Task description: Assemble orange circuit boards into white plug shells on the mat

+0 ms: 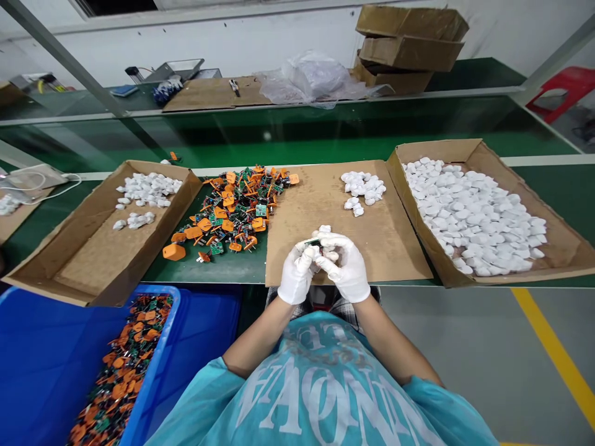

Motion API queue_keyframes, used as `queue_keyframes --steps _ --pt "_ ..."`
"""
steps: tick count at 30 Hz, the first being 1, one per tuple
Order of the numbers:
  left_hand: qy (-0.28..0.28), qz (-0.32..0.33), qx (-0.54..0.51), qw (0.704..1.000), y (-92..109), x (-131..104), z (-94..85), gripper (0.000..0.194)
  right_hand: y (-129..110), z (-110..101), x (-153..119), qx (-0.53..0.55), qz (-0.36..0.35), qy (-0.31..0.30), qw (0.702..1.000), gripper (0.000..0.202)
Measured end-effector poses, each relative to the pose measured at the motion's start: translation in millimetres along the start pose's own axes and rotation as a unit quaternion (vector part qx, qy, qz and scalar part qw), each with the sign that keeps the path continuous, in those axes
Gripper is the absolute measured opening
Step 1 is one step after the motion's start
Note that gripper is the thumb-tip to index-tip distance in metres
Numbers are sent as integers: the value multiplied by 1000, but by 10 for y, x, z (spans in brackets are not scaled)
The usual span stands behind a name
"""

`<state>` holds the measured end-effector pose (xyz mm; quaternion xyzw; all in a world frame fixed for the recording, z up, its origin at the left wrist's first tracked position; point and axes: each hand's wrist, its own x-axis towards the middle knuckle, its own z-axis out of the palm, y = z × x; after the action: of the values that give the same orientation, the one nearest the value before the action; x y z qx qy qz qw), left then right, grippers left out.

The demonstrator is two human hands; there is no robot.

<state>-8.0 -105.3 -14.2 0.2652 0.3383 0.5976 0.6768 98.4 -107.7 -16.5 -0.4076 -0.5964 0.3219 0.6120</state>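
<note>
Both my hands wear white gloves and meet over the near edge of a cardboard sheet (pixel 297 214). My left hand (pixel 295 275) is closed, its fingertips pinching a small circuit board (pixel 315 242) with dark parts. My right hand (pixel 348 267) is closed around the same small piece from the other side; white on white hides whether a white plastic piece is in its fingers too. Just beyond the fingertips lies a white plastic piece (pixel 324 229). A small cluster of white plastic pieces (pixel 364 187) sits farther up the sheet. Left of it spreads a heap of orange-capped circuit boards (pixel 232 207).
A cardboard tray (pixel 88 260) at left holds some white pieces; another tray (pixel 430 251) at right holds many. Below left, a blue bin (pixel 174 310) contains more orange-capped boards. Behind the green bench are a shelf with plastic bags (pixel 311 77) and stacked boxes (pixel 411 52).
</note>
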Motion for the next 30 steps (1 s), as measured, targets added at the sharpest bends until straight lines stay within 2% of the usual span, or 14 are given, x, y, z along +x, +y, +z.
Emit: queue_keyframes --steps 3,8,11,13,17,20,23,25,27,30 --pt "5 -6 -1 1000 -31 8 -33 46 -10 28 -5 43 59 14 997 26" --pt "-25 -19 0 1000 -52 -14 -22 45 -4 9 27 86 93 -28 992 26" --pt "-37 -26 17 999 -48 -43 -18 45 0 -38 50 82 101 -27 991 30" --pt "-40 -36 28 998 -30 -48 -39 45 -14 -107 86 32 70 -58 995 25" --pt "-46 -67 67 994 48 6 -107 50 -81 -277 192 -77 -56 -187 978 22" --pt "-112 -137 105 979 84 71 -148 57 -134 -321 223 -87 -96 -220 967 22" --pt "-159 -192 81 965 59 83 -156 65 -167 -277 184 -77 -79 -164 980 17" --pt "-145 -165 42 975 27 43 -135 59 -168 -223 140 -71 -68 -96 991 13" --pt "-128 -124 7 984 1 -23 -99 43 -147 -164 97 -81 -70 -38 993 11" --pt "-114 -88 -13 990 -27 -98 -53 42 -90 -98 55 -136 -107 4 985 15"
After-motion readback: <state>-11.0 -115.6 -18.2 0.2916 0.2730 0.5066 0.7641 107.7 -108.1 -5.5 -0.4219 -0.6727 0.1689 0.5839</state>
